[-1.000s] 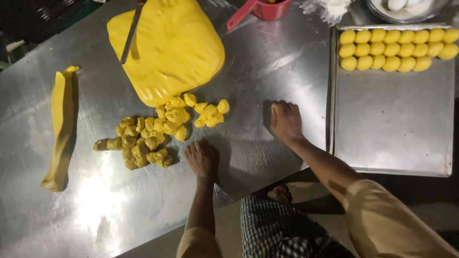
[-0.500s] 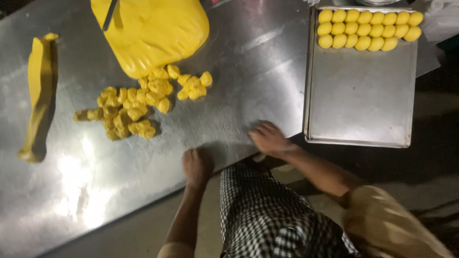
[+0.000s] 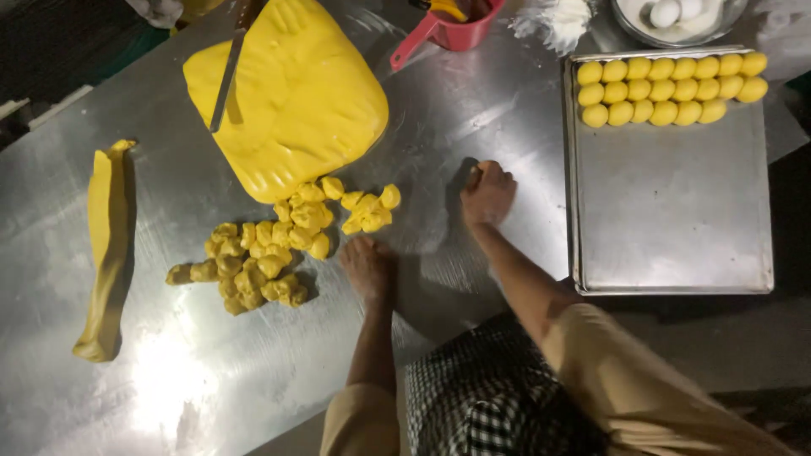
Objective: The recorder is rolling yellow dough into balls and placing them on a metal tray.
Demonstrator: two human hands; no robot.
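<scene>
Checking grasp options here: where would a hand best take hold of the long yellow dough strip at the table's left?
Probably mid-length on the dough strip, from above, fingers pinching across its narrow width. It lies flat and long on the steel table, with both long sides free.

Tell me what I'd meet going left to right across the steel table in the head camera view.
Long yellow dough strip → pile of small cut dough pieces → left hand pressed on the table → right hand cupped on the table → metal baking tray with rows of yellow dough balls.
</scene>
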